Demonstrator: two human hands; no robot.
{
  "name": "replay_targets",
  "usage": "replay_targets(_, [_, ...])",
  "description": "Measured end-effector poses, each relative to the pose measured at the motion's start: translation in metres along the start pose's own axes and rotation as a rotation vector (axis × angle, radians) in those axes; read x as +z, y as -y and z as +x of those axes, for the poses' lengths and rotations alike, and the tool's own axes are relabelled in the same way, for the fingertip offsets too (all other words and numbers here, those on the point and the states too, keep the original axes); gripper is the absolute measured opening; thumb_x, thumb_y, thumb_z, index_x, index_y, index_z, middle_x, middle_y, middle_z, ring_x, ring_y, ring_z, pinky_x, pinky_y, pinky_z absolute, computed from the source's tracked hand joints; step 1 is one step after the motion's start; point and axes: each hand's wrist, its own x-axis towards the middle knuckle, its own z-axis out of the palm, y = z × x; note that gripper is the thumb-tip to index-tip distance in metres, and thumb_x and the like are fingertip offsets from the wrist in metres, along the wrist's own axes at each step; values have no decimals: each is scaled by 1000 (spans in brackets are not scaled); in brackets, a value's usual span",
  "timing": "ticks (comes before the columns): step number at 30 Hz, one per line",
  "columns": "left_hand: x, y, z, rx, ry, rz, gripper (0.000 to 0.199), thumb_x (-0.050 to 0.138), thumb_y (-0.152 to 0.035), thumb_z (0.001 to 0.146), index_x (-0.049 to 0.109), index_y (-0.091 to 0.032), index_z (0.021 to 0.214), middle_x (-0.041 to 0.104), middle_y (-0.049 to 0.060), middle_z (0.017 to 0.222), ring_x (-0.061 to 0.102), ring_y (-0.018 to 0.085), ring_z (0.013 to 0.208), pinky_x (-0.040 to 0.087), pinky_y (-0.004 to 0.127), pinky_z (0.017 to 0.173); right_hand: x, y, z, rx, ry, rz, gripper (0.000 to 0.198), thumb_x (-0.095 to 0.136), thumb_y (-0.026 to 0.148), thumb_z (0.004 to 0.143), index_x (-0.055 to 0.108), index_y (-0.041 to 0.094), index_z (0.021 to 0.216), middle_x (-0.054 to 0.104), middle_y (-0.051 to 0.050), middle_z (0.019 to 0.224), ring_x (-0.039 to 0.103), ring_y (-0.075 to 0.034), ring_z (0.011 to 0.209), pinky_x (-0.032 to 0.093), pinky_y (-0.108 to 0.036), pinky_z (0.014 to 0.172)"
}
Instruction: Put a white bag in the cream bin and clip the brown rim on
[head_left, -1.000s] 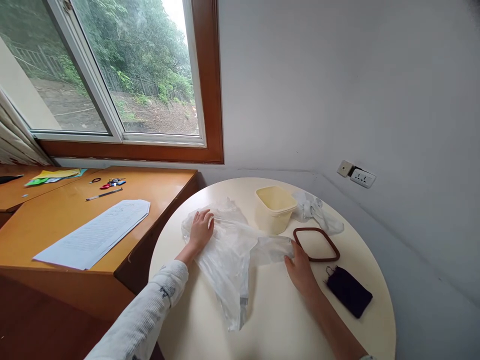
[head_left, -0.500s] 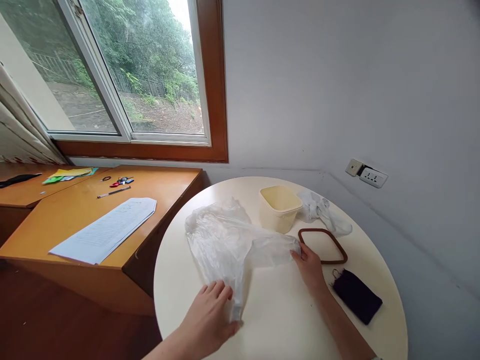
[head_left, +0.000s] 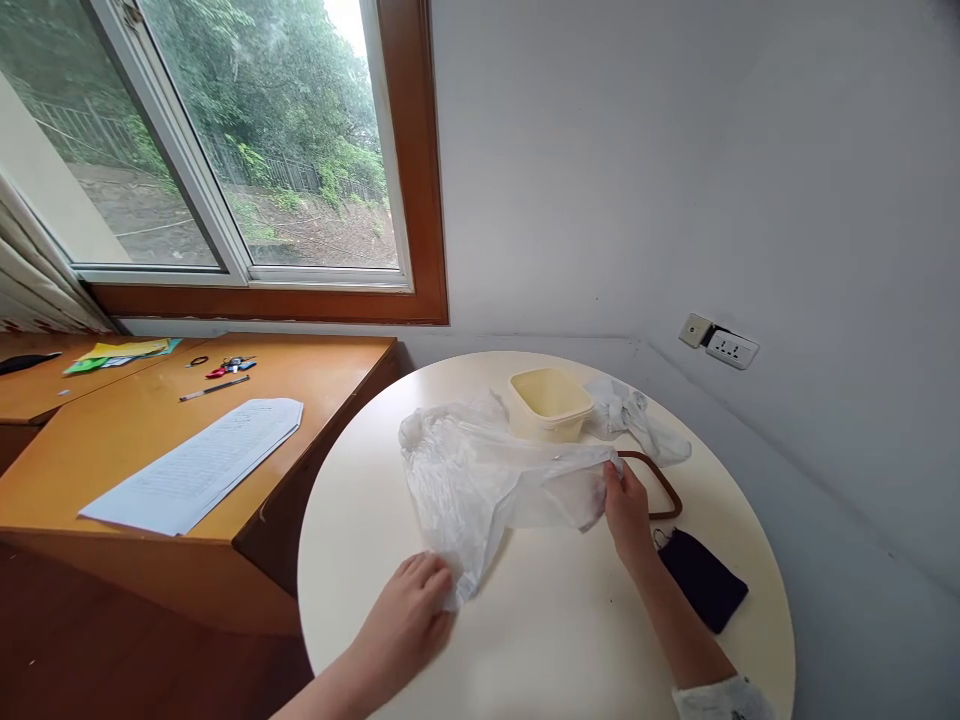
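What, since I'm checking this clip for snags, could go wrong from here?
The translucent white plastic bag, held at two ends by the left hand and right hand, might tear if pulled hard. It spreads close to the pale-yellow squarish plastic tub, and could nudge it. The right hand overlaps the brown rounded-square frame in view, so that might get knocked.

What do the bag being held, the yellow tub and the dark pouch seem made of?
Bag: thin, glossy plastic film, being see-through and finely creased.
Yellow tub: probably moulded plastic, smooth with a soft sheen and rounded corners.
Dark pouch: likely matt cloth, judging by its dull surface and stringy loop; the weave is too small to tell.
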Motion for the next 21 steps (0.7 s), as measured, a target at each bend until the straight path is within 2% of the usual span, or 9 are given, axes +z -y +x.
replay_targets(3, [-10, 20, 7, -163, -61, -186, 12, 35, -16, 78, 44, -21, 71, 52, 0, 65, 49, 14, 58, 39, 25, 55, -5, 3, 5, -3, -24, -77, 34, 38, 45, 81, 56, 16, 77, 54, -3, 64, 47, -17, 60, 36, -27, 56])
replay_targets(7, [-35, 45, 13, -388, -216, -410, 13, 38, -31, 80, 42, -21, 73, 42, -6, 49, 41, 11, 46, 32, 21, 47, -16, 3, 9, -41, -54, -166, 29, 39, 41, 79, 56, 18, 74, 56, -4, 65, 47, -19, 63, 34, -29, 60])
replay_targets(11, [-57, 54, 17, -577, -303, -530, 12, 45, -34, 73, 41, -22, 76, 45, -8, 45, 41, 10, 39, 31, 20, 41, -23, 0, 13, -33, -59, -198, 23, 44, 36, 75, 58, 19, 83, 60, -5, 74, 49, -21, 70, 32, -29, 63])
replay_targets(14, [-65, 55, 21, -638, -310, -583, 15, 47, -36, 72, 40, -22, 75, 47, -8, 44, 41, 11, 39, 32, 20, 40, -23, -3, 15, 19, -12, -166, 19, 48, 36, 72, 58, 19, 70, 57, -3, 63, 48, -20, 65, 32, -29, 60])
replay_targets(17, [-68, 55, 22, -646, -266, -691, 24, 52, -42, 71, 40, -22, 74, 46, -8, 46, 42, 10, 42, 34, 20, 43, -24, -7, 15, 107, 109, -66, 22, 49, 37, 71, 58, 18, 64, 55, -1, 54, 50, -20, 59, 36, -29, 55])
replay_targets(19, [-71, 54, 21, -624, -224, -790, 28, 55, -45, 71, 41, -21, 77, 48, -6, 53, 47, 11, 48, 39, 21, 49, -29, -9, 12, 162, 208, 17, 28, 48, 41, 73, 62, 17, 74, 60, -3, 60, 55, -20, 60, 41, -29, 55])
replay_targets(21, [-77, 50, 19, -592, -153, -896, 30, 55, -47, 73, 41, -21, 83, 54, -3, 64, 53, 13, 59, 45, 25, 61, -36, -9, 8, 217, 317, 130, 36, 46, 45, 76, 63, 17, 91, 66, -6, 75, 59, -20, 66, 46, -30, 58])
